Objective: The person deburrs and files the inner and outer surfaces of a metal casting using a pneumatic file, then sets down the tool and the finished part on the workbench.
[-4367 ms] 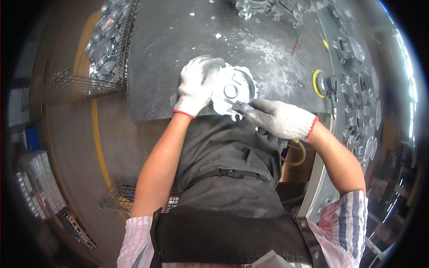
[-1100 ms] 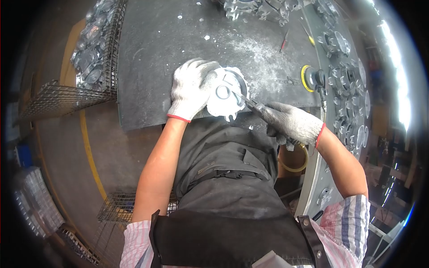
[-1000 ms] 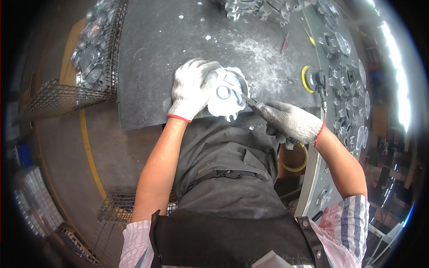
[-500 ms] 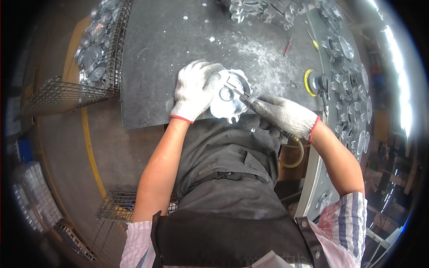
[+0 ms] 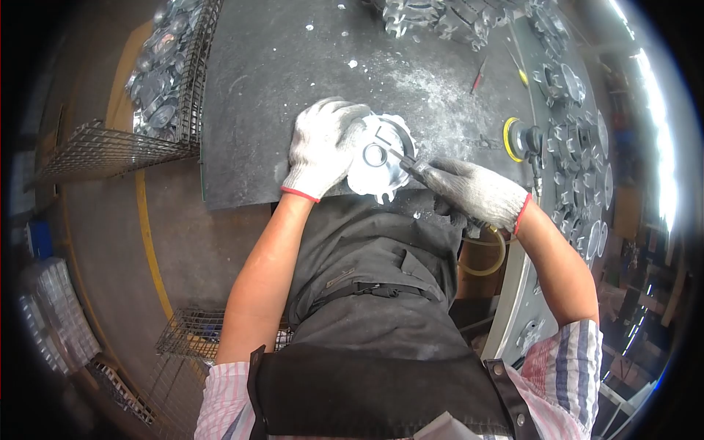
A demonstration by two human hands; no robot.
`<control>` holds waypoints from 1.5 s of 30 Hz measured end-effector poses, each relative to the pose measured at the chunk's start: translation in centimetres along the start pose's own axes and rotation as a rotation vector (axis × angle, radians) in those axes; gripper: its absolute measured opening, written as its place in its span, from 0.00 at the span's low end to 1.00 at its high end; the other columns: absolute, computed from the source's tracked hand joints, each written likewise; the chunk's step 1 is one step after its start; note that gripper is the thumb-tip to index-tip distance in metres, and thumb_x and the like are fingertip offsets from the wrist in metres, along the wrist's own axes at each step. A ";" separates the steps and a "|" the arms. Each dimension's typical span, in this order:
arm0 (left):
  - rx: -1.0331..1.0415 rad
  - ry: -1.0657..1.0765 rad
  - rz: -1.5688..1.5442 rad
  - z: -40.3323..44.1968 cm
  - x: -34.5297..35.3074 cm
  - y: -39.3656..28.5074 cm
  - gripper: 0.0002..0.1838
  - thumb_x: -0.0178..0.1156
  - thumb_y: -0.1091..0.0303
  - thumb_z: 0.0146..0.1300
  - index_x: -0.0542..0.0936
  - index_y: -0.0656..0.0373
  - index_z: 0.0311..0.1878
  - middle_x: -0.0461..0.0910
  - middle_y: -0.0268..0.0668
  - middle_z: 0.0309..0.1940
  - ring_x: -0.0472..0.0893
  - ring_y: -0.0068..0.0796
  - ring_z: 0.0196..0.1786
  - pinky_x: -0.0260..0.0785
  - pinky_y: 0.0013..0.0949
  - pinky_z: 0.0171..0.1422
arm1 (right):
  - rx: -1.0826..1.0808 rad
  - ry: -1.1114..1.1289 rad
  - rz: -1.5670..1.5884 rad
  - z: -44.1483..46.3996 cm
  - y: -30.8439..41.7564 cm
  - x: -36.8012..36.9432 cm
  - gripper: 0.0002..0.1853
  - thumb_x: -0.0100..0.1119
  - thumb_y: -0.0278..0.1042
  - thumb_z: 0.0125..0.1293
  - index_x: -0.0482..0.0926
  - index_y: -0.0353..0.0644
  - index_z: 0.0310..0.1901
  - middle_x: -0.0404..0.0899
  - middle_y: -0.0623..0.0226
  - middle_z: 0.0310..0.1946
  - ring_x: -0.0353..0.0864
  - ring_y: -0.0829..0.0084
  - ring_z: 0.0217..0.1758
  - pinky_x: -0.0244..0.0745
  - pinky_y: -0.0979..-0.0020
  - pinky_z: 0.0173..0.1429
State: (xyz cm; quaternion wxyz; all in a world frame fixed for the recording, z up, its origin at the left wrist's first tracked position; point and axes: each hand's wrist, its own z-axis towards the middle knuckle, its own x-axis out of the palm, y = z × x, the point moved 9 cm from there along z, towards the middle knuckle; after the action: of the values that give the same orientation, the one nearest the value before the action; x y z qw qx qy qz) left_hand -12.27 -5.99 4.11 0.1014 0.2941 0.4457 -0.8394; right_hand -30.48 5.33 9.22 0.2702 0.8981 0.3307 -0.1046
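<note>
A round silver metal casting (image 5: 378, 180) with notched edges and a ring in its middle lies at the front edge of the dark work table. My left hand (image 5: 326, 139), in a white knit glove, grips its left side, with thumb and fingers over the rim. My right hand (image 5: 473, 189), gloved too, is closed round a slim dark air tool (image 5: 408, 162). The tool's narrow tip points left and rests at or just above the casting's inner right wall; contact cannot be made out. Most of the tool's body is hidden by the glove. A yellowish hose (image 5: 493, 268) hangs below that hand.
A disc sander with a yellow rim (image 5: 512, 140) lies right of my right hand. Beyond it a red-handled tool (image 5: 478, 78) and a yellow-handled one (image 5: 523, 77) lie on the table (image 5: 257, 95). Castings (image 5: 433, 16) pile up at the back; a wire basket (image 5: 192, 88) stands left.
The tool and my right hand have shifted slightly right, drawing the tip back a little from the middle ring. My left hand keeps its grip on the casting. The whole view has shifted slightly.
</note>
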 end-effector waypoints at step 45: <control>-0.095 -0.245 0.142 -3.0 2.4 -3.1 0.22 0.56 0.59 0.71 0.80 0.53 0.65 0.80 0.41 0.58 0.76 0.46 0.64 0.61 0.53 0.73 | 0.087 -0.132 0.565 -3.4 -5.3 1.0 0.24 0.52 0.53 0.79 0.74 0.39 0.61 0.78 0.67 0.28 0.74 0.82 0.18 0.70 0.79 0.18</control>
State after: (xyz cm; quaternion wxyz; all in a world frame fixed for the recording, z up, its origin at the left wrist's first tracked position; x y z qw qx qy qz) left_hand -14.31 -1.48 3.59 0.2281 0.2149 0.4474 -0.8376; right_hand -33.16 11.13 9.42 0.2710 0.9566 0.0446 -0.0975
